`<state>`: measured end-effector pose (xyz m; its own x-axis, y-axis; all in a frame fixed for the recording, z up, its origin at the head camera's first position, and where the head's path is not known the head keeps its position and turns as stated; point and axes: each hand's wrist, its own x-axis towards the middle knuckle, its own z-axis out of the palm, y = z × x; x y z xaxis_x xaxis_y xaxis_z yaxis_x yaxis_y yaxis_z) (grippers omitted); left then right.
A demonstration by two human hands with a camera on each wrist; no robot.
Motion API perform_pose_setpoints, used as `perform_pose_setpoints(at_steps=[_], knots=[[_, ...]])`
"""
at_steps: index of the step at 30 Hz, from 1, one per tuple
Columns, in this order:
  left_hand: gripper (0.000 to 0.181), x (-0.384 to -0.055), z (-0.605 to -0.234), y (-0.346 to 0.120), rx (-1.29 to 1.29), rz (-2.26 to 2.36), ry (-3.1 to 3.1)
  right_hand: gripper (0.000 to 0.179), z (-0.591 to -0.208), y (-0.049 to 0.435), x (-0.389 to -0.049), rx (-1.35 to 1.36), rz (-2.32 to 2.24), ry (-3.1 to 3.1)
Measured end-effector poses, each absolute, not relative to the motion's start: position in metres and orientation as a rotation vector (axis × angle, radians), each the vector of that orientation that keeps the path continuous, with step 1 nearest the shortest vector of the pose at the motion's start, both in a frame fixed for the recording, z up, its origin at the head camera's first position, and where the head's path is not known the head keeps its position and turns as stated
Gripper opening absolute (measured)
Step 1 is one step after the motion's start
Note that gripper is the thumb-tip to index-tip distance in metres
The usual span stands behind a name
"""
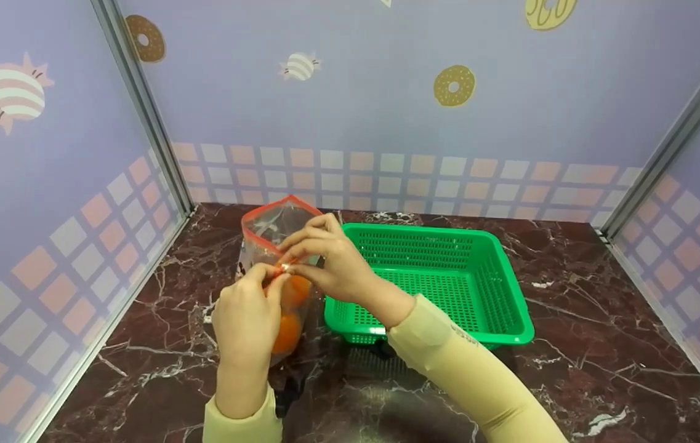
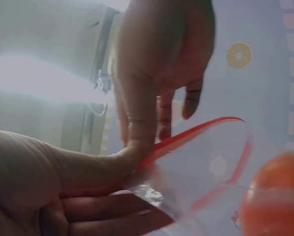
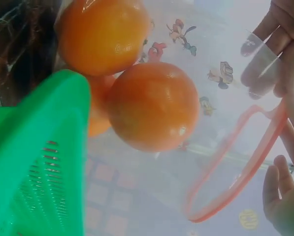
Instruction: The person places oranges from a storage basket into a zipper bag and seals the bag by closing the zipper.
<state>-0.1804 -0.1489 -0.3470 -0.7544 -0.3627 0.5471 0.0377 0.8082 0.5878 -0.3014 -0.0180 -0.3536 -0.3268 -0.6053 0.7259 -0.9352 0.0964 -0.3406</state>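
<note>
A clear zip bag [image 1: 256, 253] with a red rim and small printed figures stands left of the basket, its mouth gaping at the far side. Inside it sit several round orange fruits [image 3: 153, 106], stacked toward the bottom. My left hand [image 1: 246, 314] pinches the bag's near corner at the red strip between thumb and index finger. Right beside it, my right hand [image 1: 340, 264] pinches the same strip, thumb below and fingers above. In the left wrist view the two thumbs meet at the red edge [image 2: 196, 130], and one orange fruit [image 2: 277, 196] shows through the plastic.
A green perforated plastic basket [image 1: 513, 289] stands just right of the bag, under my right forearm, with no fruit visible in it. Dark red marbled tabletop [image 1: 577, 344] surrounds both. Patterned panels [image 1: 386, 123] wall in the back and sides.
</note>
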Motion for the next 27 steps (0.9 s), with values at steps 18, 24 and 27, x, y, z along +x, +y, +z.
perform_pose_setpoints(at_steps=[18,24,27], knots=[[0.007,-0.189,-0.352,-0.163,0.1,-0.755,-1.887,0.012,-0.331,-0.026,-0.326,1.428,1.037,-2.085],[0.008,-0.186,-0.351,-0.164,0.139,-0.772,-1.872,0.012,-0.34,-0.02,-0.348,1.302,1.048,-2.213],[0.007,-0.185,-0.35,-0.165,0.145,-0.781,-1.857,0.012,-0.345,-0.016,-0.36,1.224,1.068,-2.276]])
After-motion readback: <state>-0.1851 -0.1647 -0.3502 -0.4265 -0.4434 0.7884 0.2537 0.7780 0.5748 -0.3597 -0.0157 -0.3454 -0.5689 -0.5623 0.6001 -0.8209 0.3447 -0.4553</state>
